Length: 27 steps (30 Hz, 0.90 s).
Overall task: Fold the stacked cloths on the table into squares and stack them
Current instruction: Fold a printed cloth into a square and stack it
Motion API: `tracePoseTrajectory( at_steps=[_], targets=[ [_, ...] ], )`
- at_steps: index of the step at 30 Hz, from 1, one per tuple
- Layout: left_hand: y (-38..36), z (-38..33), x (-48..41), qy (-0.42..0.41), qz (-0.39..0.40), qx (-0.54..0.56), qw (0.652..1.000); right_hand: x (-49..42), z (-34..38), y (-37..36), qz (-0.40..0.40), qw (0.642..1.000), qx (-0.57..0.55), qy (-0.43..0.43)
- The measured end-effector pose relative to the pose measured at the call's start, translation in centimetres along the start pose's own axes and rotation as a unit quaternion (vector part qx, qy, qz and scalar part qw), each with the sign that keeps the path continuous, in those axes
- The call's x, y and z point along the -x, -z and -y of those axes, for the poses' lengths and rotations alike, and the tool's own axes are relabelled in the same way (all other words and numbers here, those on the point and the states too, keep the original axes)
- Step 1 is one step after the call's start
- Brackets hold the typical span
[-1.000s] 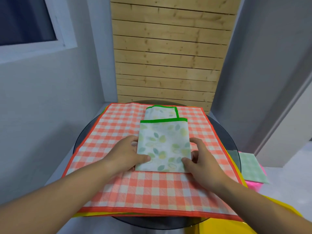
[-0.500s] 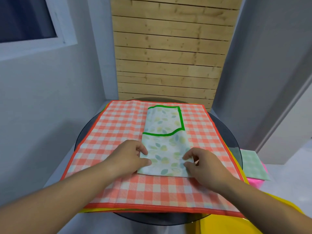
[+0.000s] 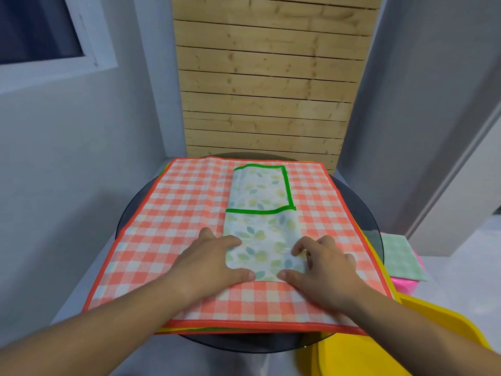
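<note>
A white leaf-print cloth with a green border (image 3: 260,191) lies folded on top of the stack, on a large orange checked cloth (image 3: 176,213). Its upper layer ends at a green edge halfway along, and the lower layer shows beyond it. My left hand (image 3: 208,264) holds the cloth's near left corner between thumb and forefinger. My right hand (image 3: 322,270) pinches the near right corner, fingers curled on top and thumb at the near edge. Yellow and green cloth edges (image 3: 173,329) peek out under the checked cloth.
The stack covers a round dark glass table (image 3: 360,213) set in a corner, with a wooden slat wall behind. To the right, lower down, a folded green checked cloth (image 3: 401,256) lies on a pink box (image 3: 404,286). A yellow tub (image 3: 423,337) stands at the near right.
The upper layer's green edge has moved toward me, so more of the lower layer shows. Both hands have moved inward onto the near corners, and the cloth now lies flatter.
</note>
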<state>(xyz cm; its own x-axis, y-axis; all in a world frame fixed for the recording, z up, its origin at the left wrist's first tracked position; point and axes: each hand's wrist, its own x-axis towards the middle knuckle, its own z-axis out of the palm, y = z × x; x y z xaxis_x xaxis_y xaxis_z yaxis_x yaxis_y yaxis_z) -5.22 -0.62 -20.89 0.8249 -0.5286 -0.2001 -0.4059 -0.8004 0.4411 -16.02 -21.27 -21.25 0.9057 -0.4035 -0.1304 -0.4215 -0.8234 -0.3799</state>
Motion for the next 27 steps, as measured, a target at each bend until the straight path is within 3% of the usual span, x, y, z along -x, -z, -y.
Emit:
tracePoseTrajectory(
  at_steps=[13,17,21,24,27],
  targets=[
    [2.5,1.9,-0.9,-0.018,0.088,0.014,0.996,-0.8,-2.9,1.3,0.079,0.995,-0.052,0.043],
    [2.5,1.9,-0.7,-0.075,0.035,-0.033,0.996,-0.7,-3.0,1.0,0.049,0.996,-0.026,0.065],
    [1.5,1.8,-0.6,-0.152,0.064,-0.048,0.985,0.2,-2.4,0.2,-0.033,0.979,0.086,0.18],
    [1.1,1.8,-0.8,-0.161,0.073,-0.044,0.983,0.1,-2.3,0.2,-0.036,0.96,0.099,0.259],
    [1.3,1.9,-1.0,-0.162,0.081,-0.039,0.983,-0.2,-2.1,0.6,-0.022,0.956,0.111,0.271]
  ],
)
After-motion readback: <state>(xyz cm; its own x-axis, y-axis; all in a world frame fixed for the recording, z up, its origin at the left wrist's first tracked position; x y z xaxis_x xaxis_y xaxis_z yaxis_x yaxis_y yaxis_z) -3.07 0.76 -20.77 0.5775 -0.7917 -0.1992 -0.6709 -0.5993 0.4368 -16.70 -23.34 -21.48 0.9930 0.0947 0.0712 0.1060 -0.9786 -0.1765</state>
